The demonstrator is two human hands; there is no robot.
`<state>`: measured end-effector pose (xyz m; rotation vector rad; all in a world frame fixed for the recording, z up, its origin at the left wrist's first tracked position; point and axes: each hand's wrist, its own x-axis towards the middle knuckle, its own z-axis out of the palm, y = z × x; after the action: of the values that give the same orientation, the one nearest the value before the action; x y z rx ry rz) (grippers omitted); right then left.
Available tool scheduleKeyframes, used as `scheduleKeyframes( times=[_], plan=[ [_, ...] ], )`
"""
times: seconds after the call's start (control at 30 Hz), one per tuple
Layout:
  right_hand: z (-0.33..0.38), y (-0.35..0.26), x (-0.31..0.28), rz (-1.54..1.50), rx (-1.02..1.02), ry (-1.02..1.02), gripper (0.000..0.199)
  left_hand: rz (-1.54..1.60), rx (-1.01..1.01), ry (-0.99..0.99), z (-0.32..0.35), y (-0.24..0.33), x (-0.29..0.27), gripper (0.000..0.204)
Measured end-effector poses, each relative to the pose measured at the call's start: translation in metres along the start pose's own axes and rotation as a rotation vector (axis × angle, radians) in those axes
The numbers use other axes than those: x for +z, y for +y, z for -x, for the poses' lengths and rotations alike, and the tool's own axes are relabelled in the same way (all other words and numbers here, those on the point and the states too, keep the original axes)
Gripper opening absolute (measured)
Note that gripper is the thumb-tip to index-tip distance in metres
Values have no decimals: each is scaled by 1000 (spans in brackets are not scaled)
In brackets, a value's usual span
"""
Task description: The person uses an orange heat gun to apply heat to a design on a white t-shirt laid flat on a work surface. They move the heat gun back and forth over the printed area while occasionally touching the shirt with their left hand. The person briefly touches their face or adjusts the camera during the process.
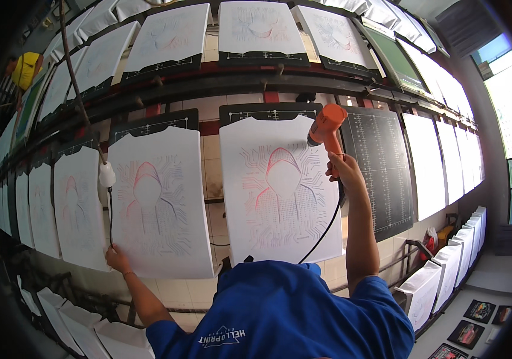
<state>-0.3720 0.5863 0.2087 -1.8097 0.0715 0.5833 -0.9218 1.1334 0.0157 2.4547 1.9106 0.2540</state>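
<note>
My right hand (347, 169) is wrapped round the handle of an orange heat gun (329, 118). Its dark nozzle hangs over the upper right of a white printed T-shirt panel (241, 242) on a black platen. A red-and-blue hooded figure with circuit lines covers that fabric. From the gun a black cord (328, 230) curves down toward my body. At the left, my closed left hand (118, 259) grips a black power cable (111, 221). The cable hangs from a white plug connector (107, 175), beside a second white panel (118, 236) with the same print.
A bare black platen (378, 173) with white markings lies right of my right arm. Dark rails (238, 85) run across behind, and more platens with white fabric (262, 30) line the far side. A hanging cord (67, 57) drops at the left. Draped fabric (420, 287) stands at the lower right.
</note>
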Motion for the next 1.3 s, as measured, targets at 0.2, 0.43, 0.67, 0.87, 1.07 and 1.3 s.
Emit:
scheduleKeyframes(
  times=[0.2,0.43,0.67,0.87,1.07,1.3],
  plan=[
    [-4,1,-4,18,0,-31,32,190,191,272,57,145,-14,35],
    [-9,3,-12,29,-20,-62,34,548,978,-184,148,349,-22,32],
    [0,13,-30,23,8,-83,35,284,1204,-164,145,360,14,32],
    [18,14,-33,35,18,-85,33,166,1137,-227,146,361,21,29],
    [18,12,-25,44,-14,-137,33,95,1117,-232,148,367,16,25],
    [23,3,-13,90,17,-203,32,33,1091,-295,147,370,11,22]
  ],
)
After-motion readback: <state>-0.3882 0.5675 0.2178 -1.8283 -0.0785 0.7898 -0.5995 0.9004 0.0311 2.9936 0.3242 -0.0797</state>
